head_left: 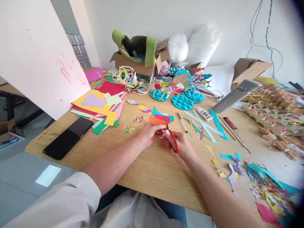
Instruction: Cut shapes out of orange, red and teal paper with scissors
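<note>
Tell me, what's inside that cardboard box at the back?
The cardboard box holds green foam curling out over its rim. Whatever lies beneath the foam is covered.

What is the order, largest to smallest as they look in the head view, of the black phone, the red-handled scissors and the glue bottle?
1. Black phone, clearly largest.
2. Red-handled scissors, partly hidden in the right hand.
3. Glue bottle.
The last two look alike, and the bottle lies farther off, so their order is unsure.

- Red-handled scissors [174, 141] sit in the right hand [181, 146], handles toward the wrist, blades pointing up and away toward a small orange paper piece [160, 135].
- The orange paper piece, mostly hidden by fingers, is pinched in the left hand [150, 133], just above the wooden worktop [152, 164], meeting the scissor blades.
</note>
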Action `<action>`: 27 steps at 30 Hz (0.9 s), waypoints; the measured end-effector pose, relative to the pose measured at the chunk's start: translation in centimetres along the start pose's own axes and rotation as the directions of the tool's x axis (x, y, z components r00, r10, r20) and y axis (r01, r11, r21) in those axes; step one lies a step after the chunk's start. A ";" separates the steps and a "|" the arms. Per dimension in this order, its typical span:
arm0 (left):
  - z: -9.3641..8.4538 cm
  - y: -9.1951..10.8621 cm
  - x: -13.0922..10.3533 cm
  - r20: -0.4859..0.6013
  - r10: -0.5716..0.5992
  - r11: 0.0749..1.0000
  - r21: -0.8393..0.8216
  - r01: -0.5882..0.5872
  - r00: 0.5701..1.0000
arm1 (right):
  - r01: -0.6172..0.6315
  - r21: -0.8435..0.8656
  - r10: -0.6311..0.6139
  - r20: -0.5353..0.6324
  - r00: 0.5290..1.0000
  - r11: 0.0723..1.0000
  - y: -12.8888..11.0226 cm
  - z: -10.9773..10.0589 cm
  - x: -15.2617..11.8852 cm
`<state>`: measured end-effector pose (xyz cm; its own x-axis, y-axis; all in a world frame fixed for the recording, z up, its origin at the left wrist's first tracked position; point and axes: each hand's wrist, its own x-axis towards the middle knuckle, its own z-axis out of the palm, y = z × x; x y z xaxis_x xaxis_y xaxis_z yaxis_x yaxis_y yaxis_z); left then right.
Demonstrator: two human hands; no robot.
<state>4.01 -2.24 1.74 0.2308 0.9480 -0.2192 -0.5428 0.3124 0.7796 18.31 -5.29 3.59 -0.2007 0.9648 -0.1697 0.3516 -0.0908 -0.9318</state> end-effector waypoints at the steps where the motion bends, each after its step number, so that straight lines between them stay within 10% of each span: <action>1: 0.0 0.0 0.0 -0.001 -0.001 1.000 0.000 0.001 1.000 | -0.001 0.000 0.001 0.002 1.000 1.000 0.0 0.0 0.0; 27: -0.4 0.2 0.4 -0.003 -0.012 1.000 -0.027 0.012 1.000 | -0.009 0.014 0.009 0.005 1.000 1.000 0.0 0.0 0.0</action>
<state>3.71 -1.83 1.57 0.2349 0.9443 -0.2305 -0.5616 0.3254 0.7608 18.29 -5.25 3.53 -0.2018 0.9629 -0.1793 0.3406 -0.1027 -0.9346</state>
